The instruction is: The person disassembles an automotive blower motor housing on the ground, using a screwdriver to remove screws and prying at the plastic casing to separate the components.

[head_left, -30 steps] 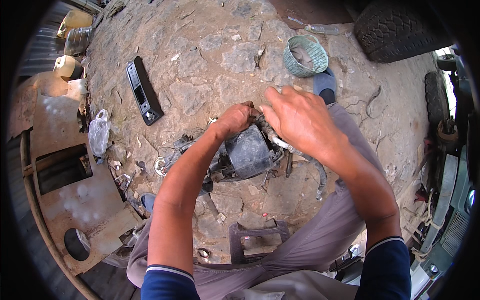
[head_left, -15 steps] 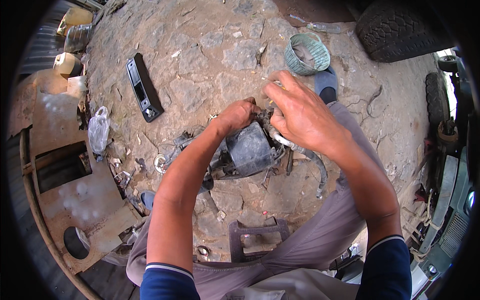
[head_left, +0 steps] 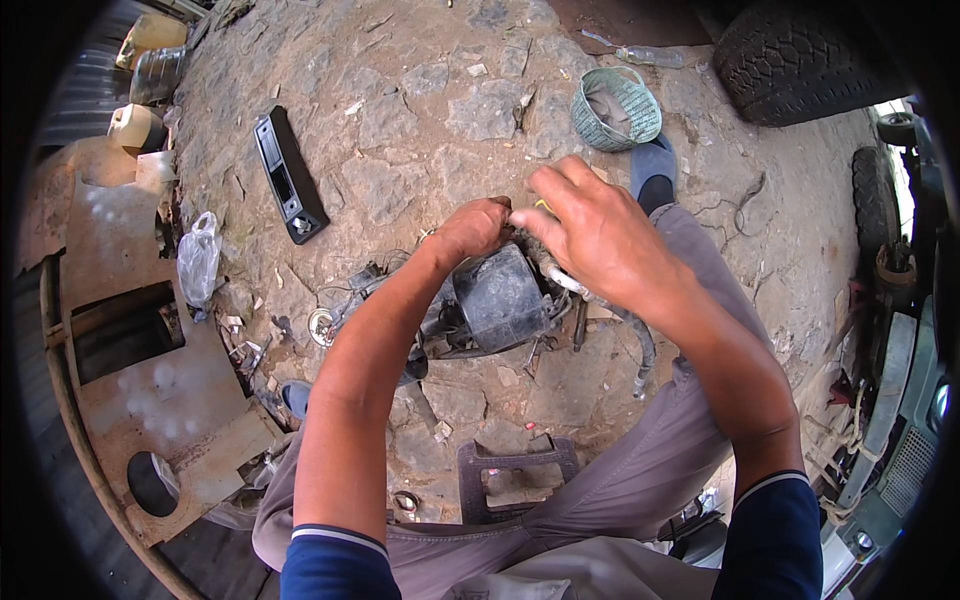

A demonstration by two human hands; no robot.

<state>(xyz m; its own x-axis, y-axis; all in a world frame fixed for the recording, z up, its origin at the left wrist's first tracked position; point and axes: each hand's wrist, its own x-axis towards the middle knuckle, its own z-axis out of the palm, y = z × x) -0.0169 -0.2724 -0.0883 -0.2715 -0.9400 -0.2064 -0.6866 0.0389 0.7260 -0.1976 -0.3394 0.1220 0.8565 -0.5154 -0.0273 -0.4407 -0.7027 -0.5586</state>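
Note:
On the stone ground between my legs lies a grimy black mechanical unit (head_left: 500, 300) with a rounded, box-like housing. A pale pipe end and a dark hose (head_left: 640, 350) run off its right side. My left hand (head_left: 475, 228) is closed in a pinch at the far edge of the unit; what its fingertips grip is hidden. Just to the right and above, my right hand (head_left: 600, 230) curls with its thumb pointing at the left fingertips. A small yellow piece (head_left: 544, 206) shows between its fingers, too little of it to name.
A green woven basket (head_left: 617, 110) stands beyond my right foot. A black and silver panel (head_left: 288, 175) lies at the far left. Rusty sheet metal (head_left: 170, 400) with cut-outs fills the left side. Large tyres (head_left: 800, 65) stand at the right, and a dark plastic stool (head_left: 515, 480) is close to me.
My right hand has lifted slightly and turned, its thumb now nearer the left fingertips. The left hand stays pinched at the unit's far edge.

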